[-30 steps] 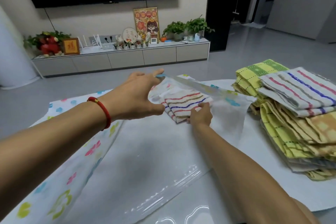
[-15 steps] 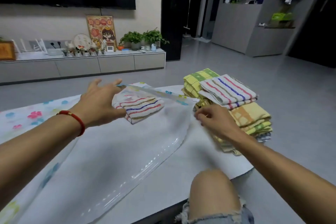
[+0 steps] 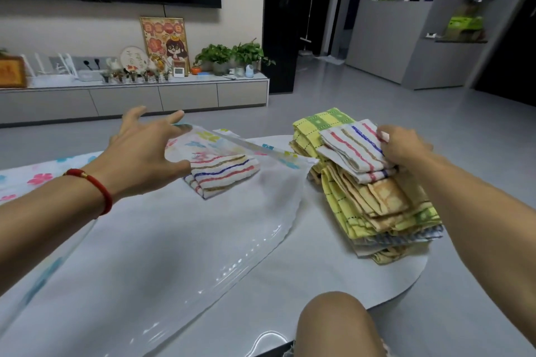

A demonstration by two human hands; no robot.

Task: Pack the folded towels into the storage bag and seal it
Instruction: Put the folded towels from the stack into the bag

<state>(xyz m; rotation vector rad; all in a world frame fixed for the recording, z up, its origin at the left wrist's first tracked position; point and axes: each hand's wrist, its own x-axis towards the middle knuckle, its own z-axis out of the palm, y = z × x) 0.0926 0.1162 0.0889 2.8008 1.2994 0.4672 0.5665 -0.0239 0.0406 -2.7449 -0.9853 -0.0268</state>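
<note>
A large clear storage bag (image 3: 179, 243) with a flower-printed side lies flat on the white table. My left hand (image 3: 145, 151) holds its upper flap lifted by the rim, thumb under and fingers spread above. One folded striped towel (image 3: 223, 175) lies inside the bag near the mouth. A stack of folded towels (image 3: 377, 206), yellow, green and tan, stands to the right of the bag. My right hand (image 3: 406, 146) grips the top white towel with red, blue and tan stripes (image 3: 352, 148) at its far right edge.
The white table (image 3: 333, 278) ends in a rounded edge on the right. My bare knee (image 3: 333, 324) pokes up at the front edge. A low TV cabinet (image 3: 130, 95) with plants and a framed picture stands beyond, across grey floor.
My right hand left the towel inside the bag, swung right to the stack and closed on the top striped towel. My left hand kept hold of the bag's flap. My view turned right.
</note>
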